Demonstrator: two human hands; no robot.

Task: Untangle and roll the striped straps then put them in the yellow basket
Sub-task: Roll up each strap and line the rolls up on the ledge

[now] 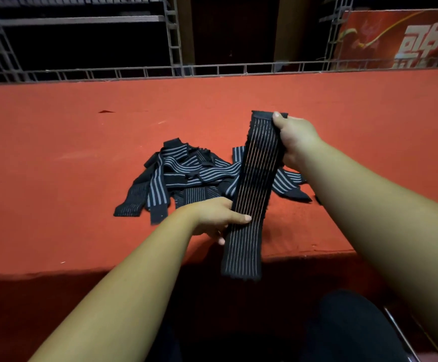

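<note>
- Striped strap (254,184): soft, light, stretchy; best gripped at its ends.
- Right hand (295,138) pinches the top end; left hand (219,216) pinches mid-length.
- Tangled pile (186,176) on the bench (56,152) will likely snag.

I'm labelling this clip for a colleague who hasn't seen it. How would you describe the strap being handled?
On the red table lies a tangled pile of striped straps. Over its right side, one strap is stretched between the right hand at the far end and the left hand lower down. It alone is lifted and straight, not tangled.
</note>
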